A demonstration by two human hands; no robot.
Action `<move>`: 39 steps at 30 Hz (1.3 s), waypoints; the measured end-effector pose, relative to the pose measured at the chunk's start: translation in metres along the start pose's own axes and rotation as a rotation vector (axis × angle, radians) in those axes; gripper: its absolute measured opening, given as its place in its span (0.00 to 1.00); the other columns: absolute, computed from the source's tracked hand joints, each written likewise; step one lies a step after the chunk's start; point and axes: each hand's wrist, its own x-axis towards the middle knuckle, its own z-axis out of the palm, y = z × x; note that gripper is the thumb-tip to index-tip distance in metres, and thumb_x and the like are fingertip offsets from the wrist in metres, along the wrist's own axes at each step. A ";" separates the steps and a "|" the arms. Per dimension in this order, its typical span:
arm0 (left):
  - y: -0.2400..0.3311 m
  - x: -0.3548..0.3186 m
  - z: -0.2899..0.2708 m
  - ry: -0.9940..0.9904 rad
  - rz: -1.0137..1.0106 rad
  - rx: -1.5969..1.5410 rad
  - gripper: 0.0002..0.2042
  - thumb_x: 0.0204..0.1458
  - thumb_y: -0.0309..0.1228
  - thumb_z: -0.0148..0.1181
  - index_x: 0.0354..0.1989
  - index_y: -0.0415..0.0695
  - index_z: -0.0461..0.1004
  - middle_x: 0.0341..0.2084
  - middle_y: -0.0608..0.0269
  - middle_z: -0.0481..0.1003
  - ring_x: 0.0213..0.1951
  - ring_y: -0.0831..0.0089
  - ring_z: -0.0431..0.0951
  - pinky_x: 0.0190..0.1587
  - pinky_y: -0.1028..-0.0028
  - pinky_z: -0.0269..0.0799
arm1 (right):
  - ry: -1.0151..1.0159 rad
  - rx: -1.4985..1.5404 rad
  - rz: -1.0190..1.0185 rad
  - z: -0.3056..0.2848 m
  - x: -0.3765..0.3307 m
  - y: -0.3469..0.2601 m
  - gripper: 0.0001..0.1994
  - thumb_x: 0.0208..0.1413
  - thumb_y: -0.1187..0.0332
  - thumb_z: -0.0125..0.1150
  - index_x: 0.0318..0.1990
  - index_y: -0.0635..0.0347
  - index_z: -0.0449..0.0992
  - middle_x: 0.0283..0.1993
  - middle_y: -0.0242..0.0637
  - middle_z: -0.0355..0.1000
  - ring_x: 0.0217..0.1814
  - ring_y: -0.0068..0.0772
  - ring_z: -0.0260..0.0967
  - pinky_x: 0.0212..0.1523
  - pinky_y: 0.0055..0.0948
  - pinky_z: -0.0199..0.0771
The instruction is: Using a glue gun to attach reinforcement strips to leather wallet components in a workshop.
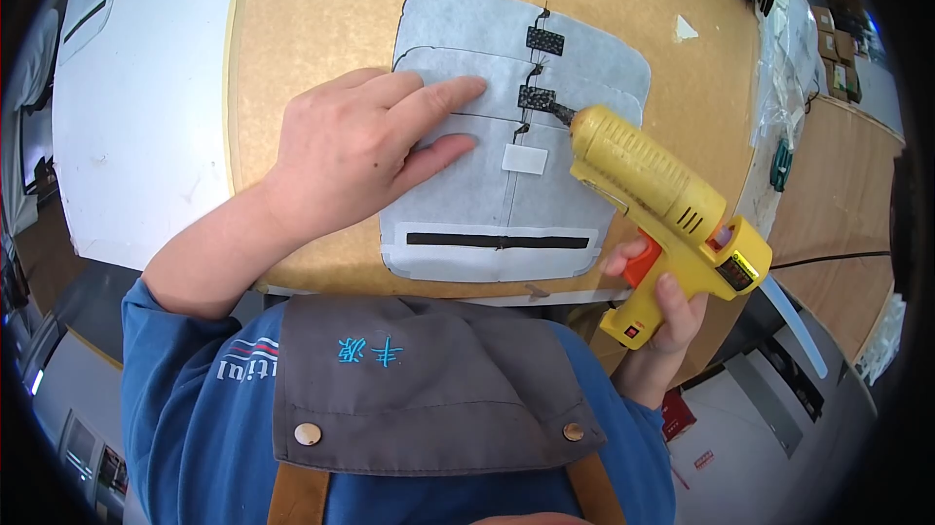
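The left hand (365,150) lies flat, palm down, on a stack of pale grey felt-like fabric panels with rounded corners (487,194); its fingers are stretched out and close together, pressing the upper panel rather than gripping anything, with the index fingertip near the middle of the stack. The panels rest on a tan, cork-textured work board (312,9), which sits on a white table top (146,106).

The right hand (662,316) is wrapped around the handle of a yellow plastic hot-glue gun with an orange trigger (662,199) — a finger rests on the trigger, the others curl about the grip. The gun slants up and to the left, and its dark nozzle touches, or comes just short of, the lower of two small black mesh patches (537,96) that sit along a thin dark centre line on the fabric. The second black patch (544,40) lies above it on the rear panel.

Below the nozzle is a small white rectangular tab (525,159), and near the bottom edge of the front panel runs a long black strip (497,241) set in a white band. A translucent glue stick (794,320) pokes out behind the gun. At the lower edge the person's blue sleeves and a grey apron bib with two brass snaps (429,389) are in view.
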 end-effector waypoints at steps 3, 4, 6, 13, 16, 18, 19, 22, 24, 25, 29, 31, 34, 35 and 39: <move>0.000 0.000 -0.001 -0.011 -0.003 0.002 0.22 0.46 0.36 0.70 0.52 0.51 0.78 0.18 0.71 0.68 0.19 0.74 0.68 0.22 0.74 0.65 | 0.006 0.005 0.008 0.000 -0.001 0.000 0.26 0.55 0.67 0.60 0.59 0.72 0.62 0.45 0.51 0.73 0.45 0.45 0.75 0.49 0.42 0.76; 0.000 0.000 -0.001 -0.012 -0.003 0.001 0.22 0.46 0.36 0.70 0.52 0.51 0.78 0.18 0.71 0.68 0.19 0.74 0.68 0.22 0.74 0.65 | 0.005 0.007 0.007 0.000 -0.001 0.000 0.26 0.55 0.67 0.60 0.59 0.72 0.62 0.45 0.51 0.73 0.45 0.45 0.75 0.49 0.42 0.76; -0.001 0.000 0.000 -0.016 0.000 0.002 0.22 0.46 0.36 0.70 0.52 0.51 0.78 0.18 0.71 0.67 0.19 0.75 0.68 0.22 0.74 0.64 | 0.013 0.002 0.012 0.000 -0.002 0.000 0.27 0.55 0.67 0.60 0.59 0.72 0.62 0.45 0.51 0.73 0.45 0.45 0.75 0.49 0.42 0.76; -0.001 0.000 0.000 -0.018 -0.001 0.000 0.22 0.46 0.36 0.70 0.53 0.52 0.77 0.18 0.70 0.68 0.19 0.74 0.68 0.22 0.74 0.65 | 0.028 -0.004 0.020 0.005 0.000 -0.003 0.27 0.54 0.67 0.61 0.59 0.72 0.62 0.45 0.52 0.73 0.45 0.45 0.75 0.49 0.42 0.76; -0.001 -0.001 -0.001 -0.022 -0.013 0.002 0.22 0.46 0.36 0.70 0.53 0.52 0.77 0.18 0.70 0.68 0.20 0.74 0.69 0.22 0.73 0.65 | -0.011 0.016 0.006 0.013 0.009 -0.003 0.27 0.54 0.68 0.61 0.60 0.72 0.62 0.46 0.53 0.73 0.45 0.45 0.75 0.49 0.42 0.76; 0.000 0.000 -0.001 -0.009 -0.010 -0.016 0.22 0.47 0.36 0.70 0.53 0.53 0.77 0.19 0.70 0.68 0.20 0.74 0.69 0.22 0.73 0.65 | -0.017 0.009 0.010 0.014 0.011 -0.003 0.27 0.54 0.69 0.60 0.60 0.72 0.62 0.46 0.53 0.73 0.45 0.45 0.75 0.49 0.42 0.76; 0.000 0.000 -0.001 -0.009 -0.013 -0.015 0.22 0.47 0.36 0.70 0.53 0.53 0.77 0.19 0.70 0.68 0.20 0.74 0.69 0.22 0.73 0.65 | -0.021 0.003 0.012 0.014 0.012 -0.003 0.27 0.55 0.69 0.60 0.60 0.72 0.62 0.46 0.53 0.73 0.45 0.45 0.75 0.48 0.42 0.76; -0.001 0.000 -0.001 -0.005 -0.005 -0.020 0.22 0.46 0.36 0.70 0.53 0.53 0.77 0.19 0.70 0.68 0.20 0.74 0.69 0.22 0.74 0.65 | -0.034 0.003 0.006 0.014 0.013 -0.002 0.26 0.55 0.69 0.60 0.60 0.72 0.62 0.46 0.53 0.73 0.45 0.45 0.75 0.48 0.42 0.76; -0.001 0.000 -0.002 -0.012 -0.004 -0.012 0.22 0.46 0.35 0.70 0.53 0.52 0.77 0.19 0.70 0.68 0.20 0.74 0.69 0.22 0.74 0.65 | -0.032 -0.002 0.007 0.014 0.013 -0.002 0.27 0.55 0.69 0.61 0.60 0.72 0.63 0.46 0.53 0.73 0.45 0.44 0.75 0.48 0.42 0.76; -0.001 0.000 -0.002 -0.013 -0.004 -0.012 0.22 0.46 0.35 0.70 0.53 0.52 0.77 0.19 0.70 0.68 0.20 0.74 0.69 0.22 0.74 0.65 | -0.030 -0.006 0.007 0.013 0.013 -0.001 0.27 0.55 0.69 0.61 0.60 0.72 0.63 0.46 0.53 0.73 0.45 0.44 0.75 0.49 0.42 0.76; -0.002 0.000 -0.002 -0.021 -0.004 -0.012 0.22 0.46 0.35 0.70 0.52 0.52 0.77 0.19 0.70 0.68 0.20 0.74 0.69 0.22 0.74 0.65 | -0.019 -0.011 0.024 0.015 0.011 -0.004 0.27 0.55 0.68 0.62 0.60 0.72 0.62 0.46 0.52 0.73 0.45 0.44 0.75 0.48 0.42 0.76; -0.001 0.000 -0.002 -0.024 -0.003 -0.009 0.22 0.46 0.35 0.70 0.52 0.52 0.77 0.19 0.70 0.68 0.20 0.74 0.69 0.22 0.74 0.65 | -0.022 -0.009 0.018 0.016 0.010 -0.003 0.28 0.55 0.67 0.62 0.60 0.72 0.62 0.46 0.52 0.73 0.45 0.44 0.75 0.48 0.42 0.76; -0.001 0.000 -0.002 -0.012 -0.004 -0.013 0.22 0.46 0.35 0.70 0.52 0.52 0.78 0.19 0.70 0.68 0.20 0.74 0.70 0.22 0.74 0.65 | -0.030 -0.021 0.000 0.014 0.012 -0.002 0.27 0.56 0.67 0.62 0.60 0.72 0.62 0.45 0.52 0.73 0.45 0.44 0.75 0.48 0.41 0.75; -0.001 0.000 -0.001 -0.009 -0.002 -0.015 0.22 0.46 0.35 0.70 0.52 0.52 0.78 0.19 0.70 0.68 0.20 0.74 0.70 0.23 0.74 0.66 | -0.029 -0.021 0.000 0.012 0.011 -0.001 0.27 0.56 0.67 0.62 0.60 0.72 0.62 0.45 0.52 0.73 0.45 0.44 0.75 0.48 0.41 0.75; -0.002 0.000 -0.001 -0.007 0.003 -0.016 0.22 0.46 0.35 0.70 0.52 0.52 0.78 0.19 0.70 0.69 0.20 0.73 0.70 0.23 0.74 0.66 | -0.047 -0.044 0.038 0.010 0.010 -0.002 0.27 0.56 0.67 0.62 0.60 0.72 0.62 0.46 0.52 0.73 0.45 0.44 0.75 0.48 0.42 0.75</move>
